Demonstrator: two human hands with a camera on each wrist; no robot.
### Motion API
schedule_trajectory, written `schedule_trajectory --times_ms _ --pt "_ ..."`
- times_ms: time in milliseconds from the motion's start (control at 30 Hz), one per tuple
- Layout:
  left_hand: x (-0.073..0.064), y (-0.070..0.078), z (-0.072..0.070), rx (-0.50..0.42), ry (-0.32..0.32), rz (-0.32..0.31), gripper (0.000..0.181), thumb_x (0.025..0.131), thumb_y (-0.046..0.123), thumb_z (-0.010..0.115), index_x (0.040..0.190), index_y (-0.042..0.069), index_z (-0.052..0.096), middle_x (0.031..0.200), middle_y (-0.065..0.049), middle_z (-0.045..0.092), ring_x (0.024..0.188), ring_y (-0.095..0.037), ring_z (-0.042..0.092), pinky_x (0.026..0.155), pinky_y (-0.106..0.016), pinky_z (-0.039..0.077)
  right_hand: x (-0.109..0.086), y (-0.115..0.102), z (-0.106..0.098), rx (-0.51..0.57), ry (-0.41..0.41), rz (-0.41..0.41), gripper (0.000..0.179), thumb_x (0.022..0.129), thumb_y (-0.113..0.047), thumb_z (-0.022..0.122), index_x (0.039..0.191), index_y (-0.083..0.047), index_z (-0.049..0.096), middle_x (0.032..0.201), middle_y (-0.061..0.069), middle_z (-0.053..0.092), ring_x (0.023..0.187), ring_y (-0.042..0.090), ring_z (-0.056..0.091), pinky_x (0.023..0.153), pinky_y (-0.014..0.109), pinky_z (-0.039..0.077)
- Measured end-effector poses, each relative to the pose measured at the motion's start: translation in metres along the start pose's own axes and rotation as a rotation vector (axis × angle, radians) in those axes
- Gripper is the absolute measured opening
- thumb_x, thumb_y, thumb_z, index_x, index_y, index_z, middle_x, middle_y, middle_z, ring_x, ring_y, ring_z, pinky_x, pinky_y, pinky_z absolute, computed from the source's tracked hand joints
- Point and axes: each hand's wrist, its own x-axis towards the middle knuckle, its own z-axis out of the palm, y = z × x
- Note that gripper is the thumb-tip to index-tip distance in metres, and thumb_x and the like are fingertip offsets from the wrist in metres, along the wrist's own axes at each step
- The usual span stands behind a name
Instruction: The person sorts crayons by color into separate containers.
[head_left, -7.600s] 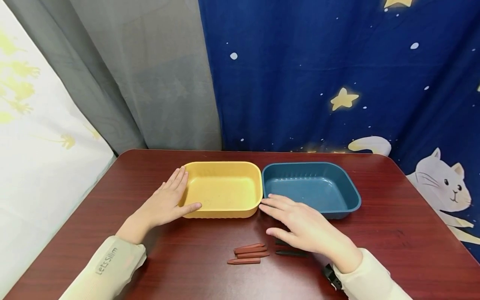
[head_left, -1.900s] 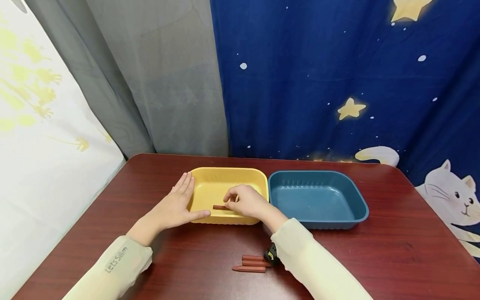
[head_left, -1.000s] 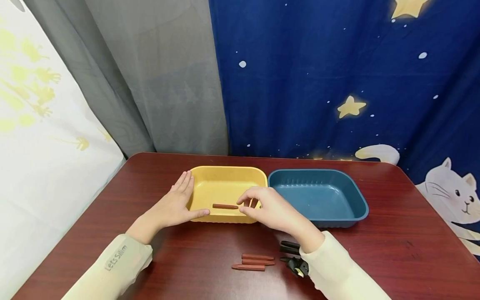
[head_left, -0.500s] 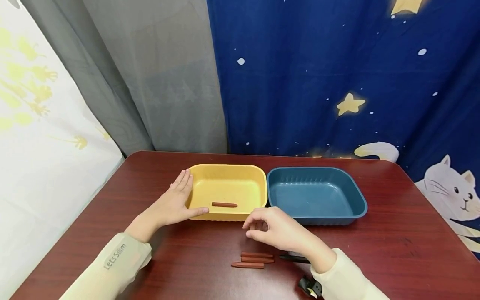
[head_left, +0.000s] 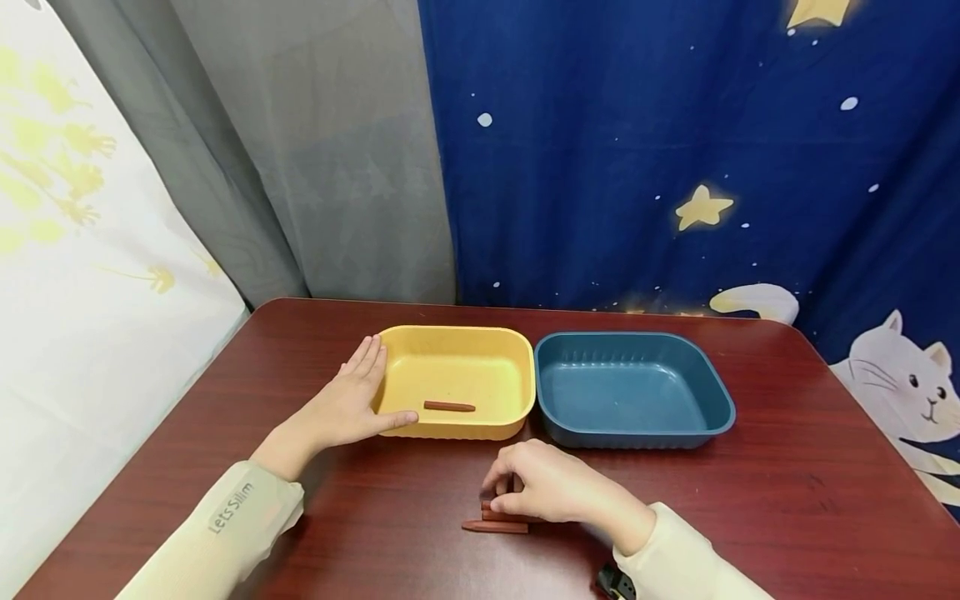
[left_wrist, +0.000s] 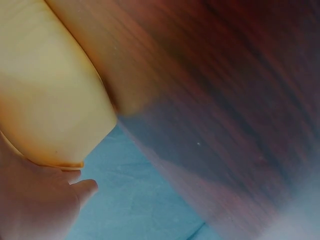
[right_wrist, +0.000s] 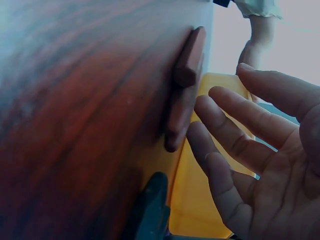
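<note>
My left hand (head_left: 342,408) rests at the left end of a yellow plastic bin (head_left: 517,429), fingers straight along its side and thumb over the front rim. One reddish-brown crayon (head_left: 450,407) lies inside that bin. On the table, my right hand (head_left: 551,483) is over more reddish-brown crayons (head_left: 495,527), partly covering them. In the right wrist view its fingers are loosely bent and spread, with nothing between them, close beside the crayons (right_wrist: 190,62). A dark crayon (right_wrist: 152,200) shows at the bottom of that view; the head view has it hidden behind the hand.
A blue bin (head_left: 637,440) with nothing in it stands right beside the yellow one. Both sit on a dark red wooden table (head_left: 390,517). Behind the far edge hang a grey curtain (head_left: 337,167) and a blue starry curtain (head_left: 600,167).
My right hand let go of a crayon inside the yellow bin, then drew back toward me and down over the crayons on the table. My left hand stays at the bin.
</note>
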Motion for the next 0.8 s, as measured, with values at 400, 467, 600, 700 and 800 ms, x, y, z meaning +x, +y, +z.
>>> schedule_trajectory --times_ms 400,467,600,700,800 --pt "0.0003 -0.0015 0.0012 0.002 0.005 -0.005 0.121 0.082 0.074 0.061 0.155 -0.010 0.012 0.165 -0.024 0.001 0.155 -0.040 0.002 0.119 -0.064 0.020 0.0040 -0.0020 0.0025 -0.083 -0.059 0.058 0.014 0.081 -0.019 0.079 0.095 -0.017 0.077 0.073 -0.015 0.056 0.069 -0.004 0.051 0.066 0.016 0.044" --pt "0.0000 -0.0016 0.0011 0.002 0.005 -0.006 0.121 0.082 0.073 0.061 0.155 -0.010 0.012 0.165 -0.024 0.001 0.155 -0.040 0.001 0.119 -0.064 0.020 0.0058 -0.0042 0.0035 -0.095 -0.069 0.078 0.013 0.081 -0.018 0.079 0.093 -0.019 0.075 0.072 -0.015 0.055 0.067 -0.003 0.049 0.064 0.017 0.043" --pt "-0.0005 -0.0011 0.0007 0.002 0.004 -0.003 0.120 0.082 0.073 0.061 0.154 -0.010 0.012 0.165 -0.025 0.002 0.155 -0.040 0.001 0.119 -0.063 0.020 0.0079 -0.0077 0.0047 -0.116 -0.092 0.115 0.015 0.081 -0.017 0.080 0.089 -0.024 0.070 0.068 -0.015 0.052 0.062 -0.002 0.048 0.058 0.018 0.041" --pt "-0.0002 -0.0006 0.0005 0.000 0.002 -0.001 0.121 0.082 0.072 0.062 0.154 -0.011 0.012 0.165 -0.025 0.002 0.155 -0.040 0.000 0.121 -0.061 0.017 0.0081 -0.0084 0.0051 -0.114 -0.101 0.125 0.017 0.080 -0.015 0.080 0.086 -0.025 0.067 0.065 -0.015 0.050 0.060 -0.002 0.047 0.057 0.018 0.040" --pt "0.0005 -0.0004 0.0005 -0.004 0.001 -0.001 0.121 0.082 0.073 0.062 0.154 -0.011 0.013 0.165 -0.025 0.003 0.155 -0.038 -0.001 0.123 -0.058 0.015 0.0086 -0.0084 0.0055 -0.091 -0.104 0.117 0.019 0.080 -0.012 0.080 0.084 -0.024 0.065 0.065 -0.014 0.050 0.060 -0.001 0.047 0.057 0.018 0.040"
